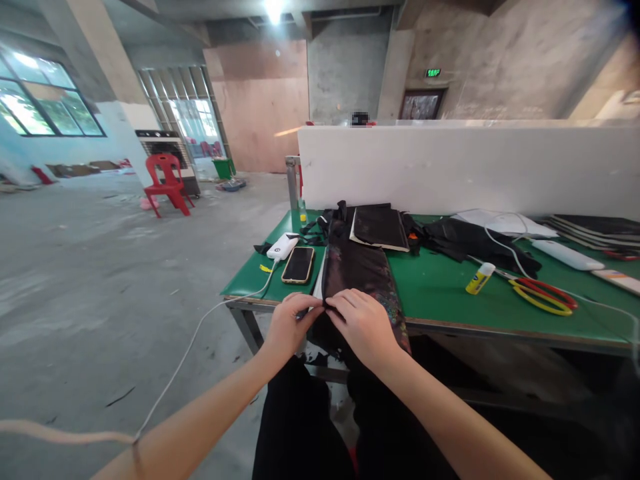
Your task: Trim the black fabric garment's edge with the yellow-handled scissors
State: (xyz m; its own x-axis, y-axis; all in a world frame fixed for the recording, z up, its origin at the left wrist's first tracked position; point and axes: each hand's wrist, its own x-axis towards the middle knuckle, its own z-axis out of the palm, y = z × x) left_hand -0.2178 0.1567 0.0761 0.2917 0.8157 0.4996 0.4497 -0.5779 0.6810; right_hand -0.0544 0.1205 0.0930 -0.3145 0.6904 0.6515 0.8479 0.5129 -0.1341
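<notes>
A dark patterned fabric piece (353, 270) lies over the table's front edge, and part of it hangs down. At its left edge, my left hand (290, 323) pinches the fabric between thumb and fingers. Close beside it, my right hand (365, 327) is also closed on that edge, fingertips nearly touching the left ones. A white strip, perhaps paper or board, shows along the fabric's left side. On the fabric's far end rests a black-covered book or pad (381, 227) with pale edges. What lies under my fingertips is partly hidden.
On the green table (435, 300) are a phone (299, 265), a white power bank (283, 247) with a cable, a glue stick (481, 278), scissors (543, 295) with red and yellow handles, and black fabric scraps (475, 243). A white partition (465, 167) stands behind.
</notes>
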